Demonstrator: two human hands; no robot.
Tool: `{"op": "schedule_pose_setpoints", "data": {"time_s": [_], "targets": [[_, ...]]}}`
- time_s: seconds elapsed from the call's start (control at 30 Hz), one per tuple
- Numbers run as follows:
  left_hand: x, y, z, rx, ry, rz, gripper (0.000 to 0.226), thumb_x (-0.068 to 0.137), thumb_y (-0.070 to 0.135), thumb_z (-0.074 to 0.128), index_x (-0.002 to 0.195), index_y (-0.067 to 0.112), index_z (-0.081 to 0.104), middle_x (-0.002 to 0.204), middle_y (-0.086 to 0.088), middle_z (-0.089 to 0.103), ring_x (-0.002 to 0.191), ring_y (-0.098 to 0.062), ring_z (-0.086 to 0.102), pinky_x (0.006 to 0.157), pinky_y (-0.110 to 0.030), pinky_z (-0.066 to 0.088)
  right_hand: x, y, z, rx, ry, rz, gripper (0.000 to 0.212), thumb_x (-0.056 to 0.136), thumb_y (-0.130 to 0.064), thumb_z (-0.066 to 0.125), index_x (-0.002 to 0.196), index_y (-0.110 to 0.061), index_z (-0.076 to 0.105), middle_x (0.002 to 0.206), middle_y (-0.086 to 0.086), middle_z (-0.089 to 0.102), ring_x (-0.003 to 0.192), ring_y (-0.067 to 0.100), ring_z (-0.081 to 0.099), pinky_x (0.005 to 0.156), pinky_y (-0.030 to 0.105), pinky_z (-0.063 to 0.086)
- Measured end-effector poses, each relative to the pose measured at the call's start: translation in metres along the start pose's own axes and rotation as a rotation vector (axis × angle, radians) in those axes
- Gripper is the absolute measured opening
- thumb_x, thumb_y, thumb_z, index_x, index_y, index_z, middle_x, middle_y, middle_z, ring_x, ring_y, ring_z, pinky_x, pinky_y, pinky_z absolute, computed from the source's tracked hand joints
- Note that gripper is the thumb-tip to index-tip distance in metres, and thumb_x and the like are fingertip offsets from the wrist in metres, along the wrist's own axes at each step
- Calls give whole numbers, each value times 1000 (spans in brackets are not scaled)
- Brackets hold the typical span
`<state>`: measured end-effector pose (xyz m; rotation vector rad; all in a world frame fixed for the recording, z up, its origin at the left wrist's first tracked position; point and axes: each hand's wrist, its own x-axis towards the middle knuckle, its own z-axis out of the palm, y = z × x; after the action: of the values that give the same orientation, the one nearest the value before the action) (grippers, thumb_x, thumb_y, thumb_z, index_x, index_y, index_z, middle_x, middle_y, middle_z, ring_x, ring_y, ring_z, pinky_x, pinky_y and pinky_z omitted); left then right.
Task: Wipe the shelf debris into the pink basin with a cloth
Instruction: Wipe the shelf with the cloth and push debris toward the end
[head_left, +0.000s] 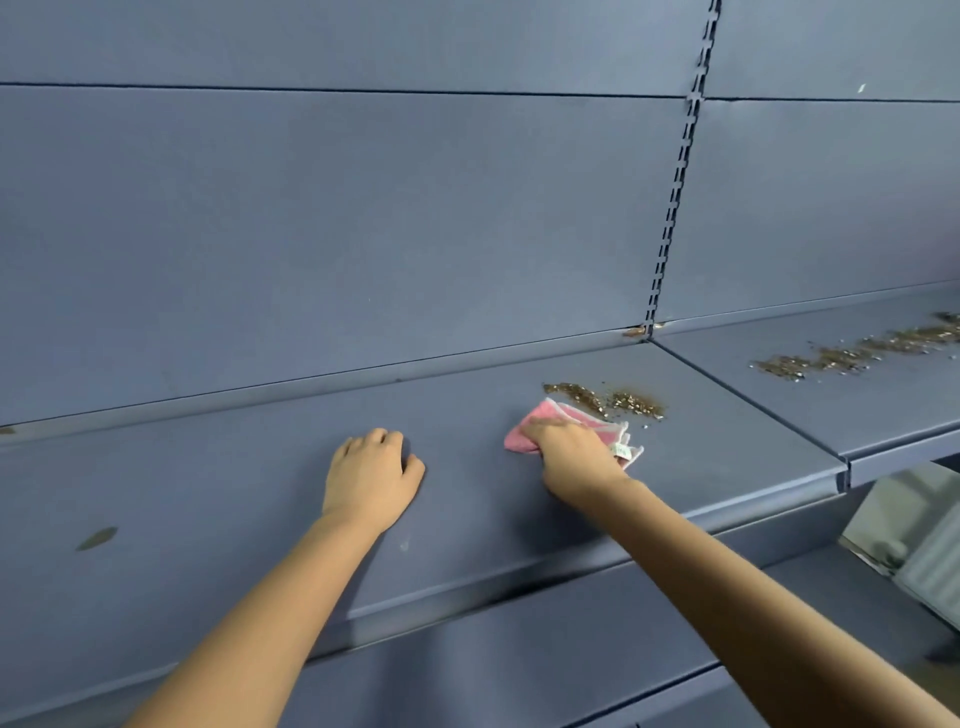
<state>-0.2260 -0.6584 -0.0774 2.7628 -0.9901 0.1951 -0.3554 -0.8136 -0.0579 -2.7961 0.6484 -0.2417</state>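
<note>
Two hands (371, 470) working at shelf (218, 499) height: right hand (574, 449) gripping a bunched pink cloth (563, 421), fingers curled over it and pressing it down on the blue surface; left hand lying palm-down well to the left, fingers loosely bent, holding nothing. Sitting just beyond the cloth's far edge, touching or nearly touching it, a small brown pile of debris (610, 399), with a few loose grains straying toward the right. Further right, across the seam onto the neighbouring shelf panel (883, 405), lying a longer streak of crumbs (857, 353), not yet touched. Not showing anywhere in view, the pink basin, so no telling where the debris is meant to fall. Judging the risks from here: pushing away from the body likely driving grains into the crease at the back panel (363, 234) or into the slotted upright (675, 197); sweeping rightward likely lodging them in the seam between panels; dragging forward with no basin under the front lip probably spilling everything onto the lower shelf (519, 670). Also worth watching, the bunched cloth riding over grains rather than gathering them.
</note>
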Motion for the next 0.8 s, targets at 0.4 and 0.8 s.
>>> {"op": "schedule_pose_setpoints", "data": {"time_s": [0.4, 0.8], "targets": [[-3, 1, -2, -9, -26, -13, 37, 97, 27, 34, 124, 11, 53, 132, -2, 54, 123, -22, 48, 113, -29, 24, 14, 93, -28, -59, 156, 270, 41, 75, 14, 40, 90, -12, 67, 118, 9, 57, 107, 31, 57, 80, 33, 42], [0, -2, -3, -27, -5, -3, 35, 96, 28, 35, 118, 10, 56, 125, -4, 58, 119, -23, 51, 112, -29, 24, 5, -17, -18, 19, -59, 251, 65, 46, -6, 30, 100, -23, 62, 116, 4, 58, 120, 38, 48, 97, 37, 36]]}}
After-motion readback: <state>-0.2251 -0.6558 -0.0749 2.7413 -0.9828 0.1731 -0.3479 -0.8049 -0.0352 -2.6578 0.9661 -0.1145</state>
